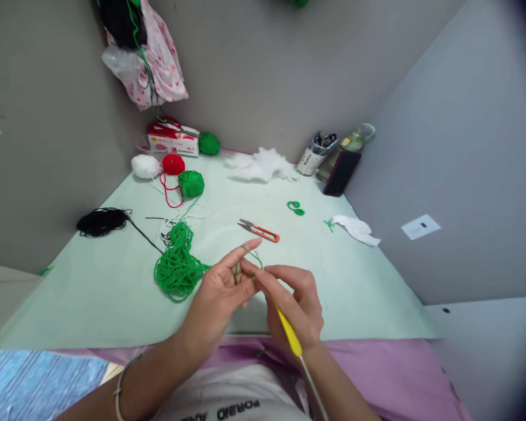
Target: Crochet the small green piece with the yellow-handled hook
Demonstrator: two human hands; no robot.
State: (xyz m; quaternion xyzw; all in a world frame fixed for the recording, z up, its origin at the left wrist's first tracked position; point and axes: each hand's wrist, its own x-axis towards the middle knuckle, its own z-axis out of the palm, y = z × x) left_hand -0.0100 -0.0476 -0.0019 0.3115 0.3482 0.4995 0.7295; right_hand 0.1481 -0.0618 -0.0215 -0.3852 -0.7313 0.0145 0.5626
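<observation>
My left hand (221, 286) pinches green yarn (249, 251), a strand of it running over the raised index finger. My right hand (294, 301) is closed round a crochet hook (289, 332) with a yellow grip, its metal shaft slanting down past the wrist. The two hands meet at the fingertips above the front of the table, where the hook's tip is mostly hidden by the fingers. Left of my left hand lies a loose heap of green yarn (177, 269). Orange-handled thread snips (259, 230) rest just beyond the hands.
Green (191, 183), red (173, 164) and white yarn balls (146, 166) stand back left, near a black yarn bundle (101, 222). White stuffing (260, 165), a pen cup (312, 158), a dark phone (342, 173) and a small green crocheted piece (296, 208) lie farther back. Grey walls enclose the table.
</observation>
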